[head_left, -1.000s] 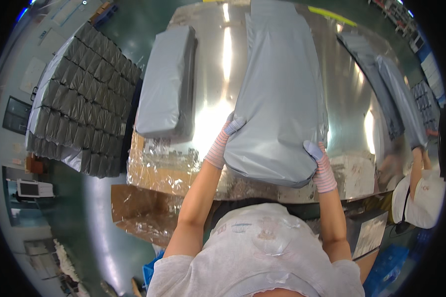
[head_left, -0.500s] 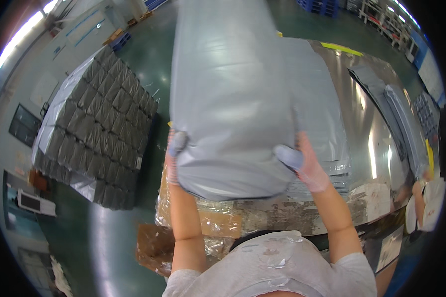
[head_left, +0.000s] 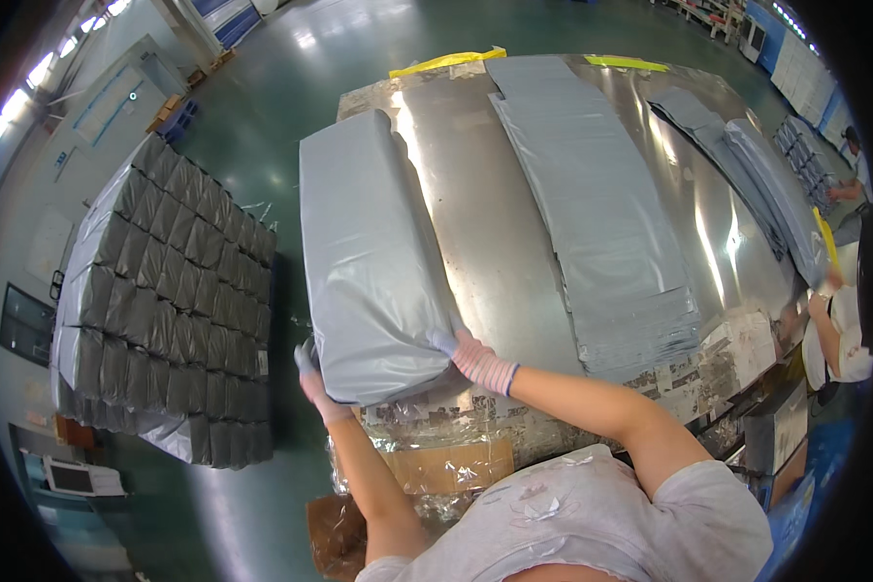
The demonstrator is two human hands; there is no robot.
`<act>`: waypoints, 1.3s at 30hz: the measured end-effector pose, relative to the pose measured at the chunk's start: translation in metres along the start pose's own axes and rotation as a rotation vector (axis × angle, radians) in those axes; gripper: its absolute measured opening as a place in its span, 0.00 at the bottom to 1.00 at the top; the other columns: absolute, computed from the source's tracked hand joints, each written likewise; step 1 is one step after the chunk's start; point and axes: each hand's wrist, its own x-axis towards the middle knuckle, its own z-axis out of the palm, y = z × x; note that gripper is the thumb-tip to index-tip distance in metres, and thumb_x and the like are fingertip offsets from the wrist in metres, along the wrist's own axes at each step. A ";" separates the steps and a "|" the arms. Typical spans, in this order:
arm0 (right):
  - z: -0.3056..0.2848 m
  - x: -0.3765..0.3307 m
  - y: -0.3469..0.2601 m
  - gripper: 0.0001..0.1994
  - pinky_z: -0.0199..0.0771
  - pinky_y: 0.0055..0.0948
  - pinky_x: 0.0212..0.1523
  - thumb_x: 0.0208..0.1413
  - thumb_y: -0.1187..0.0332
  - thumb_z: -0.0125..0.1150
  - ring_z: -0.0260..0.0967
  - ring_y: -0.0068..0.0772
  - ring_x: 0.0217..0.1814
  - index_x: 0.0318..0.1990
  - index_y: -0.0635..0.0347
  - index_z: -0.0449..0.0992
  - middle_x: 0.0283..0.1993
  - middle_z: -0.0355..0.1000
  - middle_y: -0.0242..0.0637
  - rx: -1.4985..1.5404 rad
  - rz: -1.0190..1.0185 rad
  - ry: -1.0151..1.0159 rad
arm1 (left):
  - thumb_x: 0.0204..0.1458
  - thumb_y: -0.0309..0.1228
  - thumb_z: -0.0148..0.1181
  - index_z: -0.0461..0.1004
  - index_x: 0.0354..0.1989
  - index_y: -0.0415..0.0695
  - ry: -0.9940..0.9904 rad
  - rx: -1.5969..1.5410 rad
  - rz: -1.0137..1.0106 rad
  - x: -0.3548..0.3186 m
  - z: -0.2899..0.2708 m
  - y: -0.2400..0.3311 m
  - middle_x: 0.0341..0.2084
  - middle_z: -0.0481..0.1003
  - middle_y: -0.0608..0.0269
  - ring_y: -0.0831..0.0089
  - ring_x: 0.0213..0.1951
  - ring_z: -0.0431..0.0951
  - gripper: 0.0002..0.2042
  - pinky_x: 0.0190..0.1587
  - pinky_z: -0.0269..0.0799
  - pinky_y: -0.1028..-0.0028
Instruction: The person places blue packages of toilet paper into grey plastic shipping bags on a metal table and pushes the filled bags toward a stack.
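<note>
A long bundle wrapped in grey plastic (head_left: 373,252) lies along the left edge of a metal-topped table (head_left: 485,238). At its near left corner is my left hand (head_left: 316,386), in a light glove, pressed against the side; part of its fingers is hidden. My right hand (head_left: 475,359), in a striped glove with grey fingertips, grips the near right side of the same bundle. To the right, a flat stack of grey plastic sheets or bags (head_left: 601,213) runs lengthwise on the metal, its near end layered.
Left of the table stands a tall pile of wrapped grey bundles (head_left: 170,310). More grey pieces (head_left: 747,175) lie on the table's right side, where another person's arm (head_left: 824,330) reaches in. Yellow tape (head_left: 446,62) marks the far edge. Cardboard (head_left: 446,468) is below the near edge.
The grey bundle has moved left and down from in front of me onto the table's left side, both hands going with it. The flat stack and bare metal are now uncovered.
</note>
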 end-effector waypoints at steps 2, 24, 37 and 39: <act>0.005 -0.001 0.025 0.51 0.45 0.33 0.65 0.48 0.36 0.48 0.46 0.47 0.67 0.64 0.71 0.35 0.64 0.47 0.58 0.085 -0.066 0.019 | 0.55 0.54 0.39 0.54 0.60 0.39 0.111 0.067 0.164 -0.016 -0.014 -0.020 0.57 0.59 0.56 0.63 0.56 0.61 0.33 0.59 0.53 0.62; -0.110 -0.137 0.168 0.21 0.66 0.32 0.47 0.53 0.53 0.50 0.69 0.38 0.43 0.47 0.57 0.72 0.41 0.73 0.45 -0.281 0.191 0.047 | 0.52 0.32 0.52 0.70 0.39 0.36 -0.576 0.058 -0.635 -0.044 0.132 -0.233 0.32 0.74 0.54 0.64 0.34 0.74 0.12 0.38 0.71 0.69; -0.423 -0.514 0.229 0.14 0.65 0.45 0.43 0.40 0.69 0.49 0.69 0.50 0.41 0.37 0.60 0.73 0.36 0.70 0.51 -1.508 1.063 1.207 | 0.53 0.34 0.54 0.69 0.44 0.35 -1.009 0.802 -0.687 -0.225 0.129 -0.308 0.33 0.72 0.57 0.74 0.31 0.71 0.16 0.31 0.68 0.78; -0.438 -0.546 0.223 0.12 0.67 0.42 0.37 0.41 0.65 0.54 0.71 0.45 0.40 0.32 0.61 0.76 0.36 0.73 0.49 -1.272 1.234 1.184 | 0.53 0.34 0.53 0.70 0.44 0.34 -0.962 0.940 -0.194 -0.224 0.178 -0.301 0.38 0.73 0.55 0.71 0.37 0.73 0.16 0.40 0.69 0.75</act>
